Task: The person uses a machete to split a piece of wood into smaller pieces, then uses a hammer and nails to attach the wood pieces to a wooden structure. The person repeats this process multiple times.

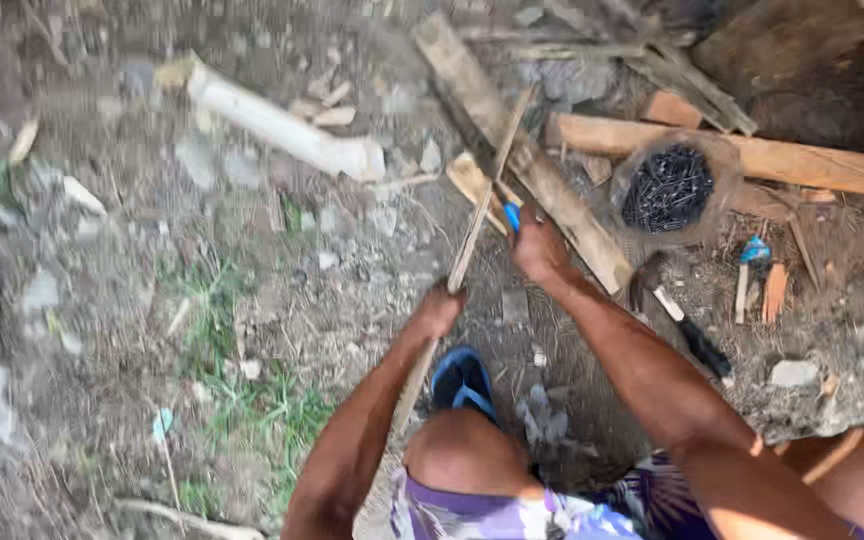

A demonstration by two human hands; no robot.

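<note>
My left hand (437,312) grips a long thin wooden strip (482,210) that runs from near my knee up toward the planks. Higher along the strip, my right hand (537,248) is closed on a small blue-handled tool (512,216) held against the strip. The tool's blade is hidden by the hand and wood. The strip's far end lies across a weathered plank (512,140) on the dirt.
A clear bag of dark nails (668,186) sits right of the plank. A hammer (680,322) lies on the ground beneath it. A pale chunk of wood (282,128) lies at upper left. My blue sandal (462,380) rests below the strip. Rubble, wood scraps and grass surround.
</note>
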